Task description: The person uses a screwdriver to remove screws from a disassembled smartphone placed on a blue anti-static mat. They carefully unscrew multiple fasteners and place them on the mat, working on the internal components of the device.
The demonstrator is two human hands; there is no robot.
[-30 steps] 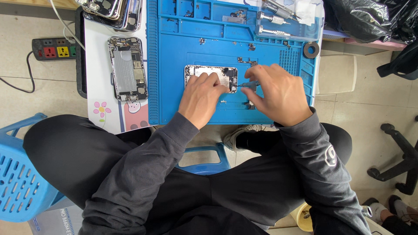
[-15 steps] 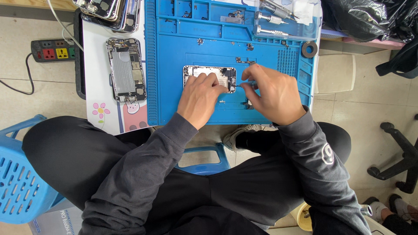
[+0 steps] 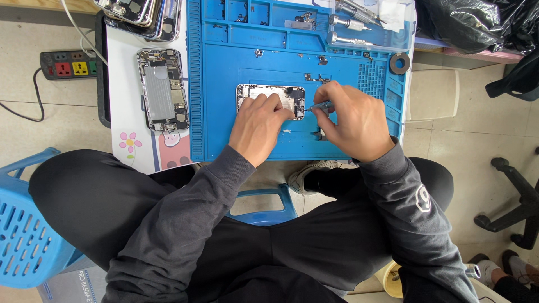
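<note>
Opened phone (image 3: 270,96), back shell up with its innards bare, lying flat near the middle of the blue work mat (image 3: 224,134). Left hand (image 3: 259,124) pressed down on the phone, fingers spread over its lower half, pinning rather than gripping. Right hand (image 3: 351,120) closed around a thin grey screwdriver (image 3: 320,105), tip pointing left at the phone's right edge; whether tip touches the shell, impossible to tell. Small loose metal parts (image 3: 314,77) scattered on the mat just above the phone. Along the mat's upper right, in the tray compartments, several silver screwdrivers (image 3: 351,25) lying side by side, and a dark ring-shaped roll (image 3: 399,63) at the right corner. Left of the mat, on a white tabletop (image 3: 120,101), a second opened phone (image 3: 163,90) lying upright, well apart from the hands; below it a pink flower sticker (image 3: 130,143) and a pink cartoon sticker (image 3: 173,147) at the table's edge. More phone shells stacked (image 3: 140,14) at the top left. On the floor at far left, a black power strip (image 3: 67,63) with coloured sockets. Blue plastic chair (image 3: 28,235) at lower left, a grey box (image 3: 70,286) with a printed label beneath it.
</note>
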